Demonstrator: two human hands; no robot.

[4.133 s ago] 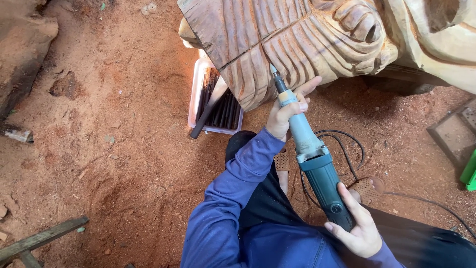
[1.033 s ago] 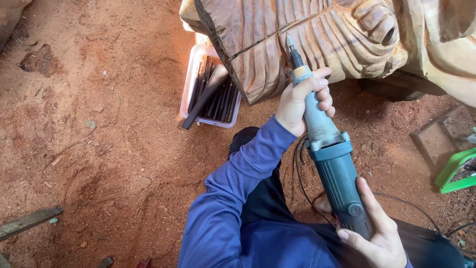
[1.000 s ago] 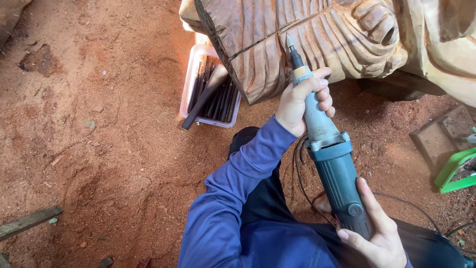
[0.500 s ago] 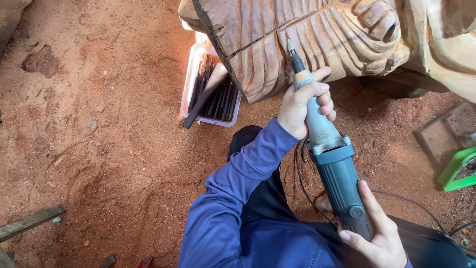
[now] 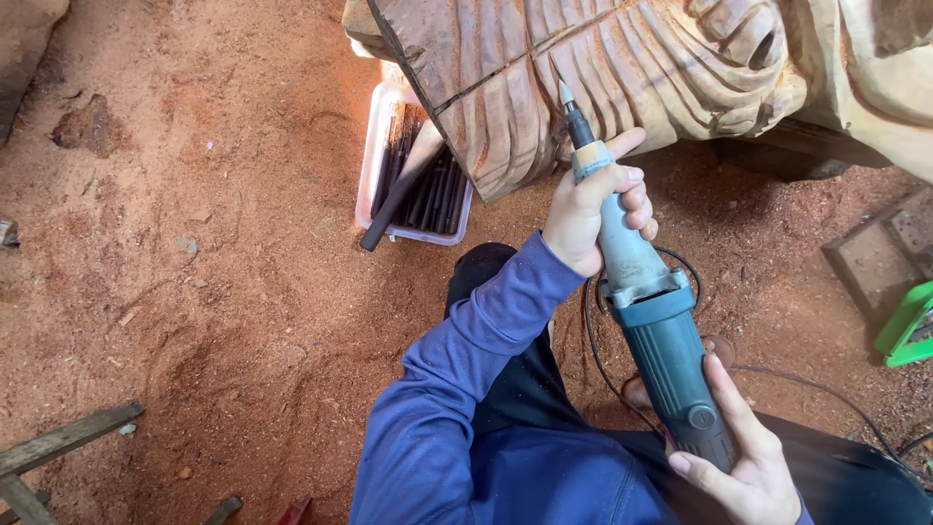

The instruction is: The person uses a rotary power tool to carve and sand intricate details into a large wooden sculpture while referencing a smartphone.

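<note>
We held the grinder point(image 5: 653, 331) with both hands. Our left hand point(image 5: 593, 209) was closed around its grey neck, just behind the thin black bit, and the blue sleeve point(image 5: 486, 360) of that arm ran down toward our body. Our right hand point(image 5: 743, 457) gripped the dark teal rear part of the tool, with the fingers lying along its side. The tool pointed up and away from us, and the tip of the bit touched the carved wood point(image 5: 583, 68), in one of the long grooves near its lower edge. The wood piece was large, pale brown, cut with many curved ridges, and it filled the top of the view. A black cable point(image 5: 593, 331) ran from behind the grinder over the ground. To the left of the wood stood a white plastic tray point(image 5: 369, 165) with dark rods inside, one rod leaning out over its rim. The ground point(image 5: 194, 243) was covered with red-brown sawdust. A green object point(image 5: 909, 326) lay at the right edge.
</note>
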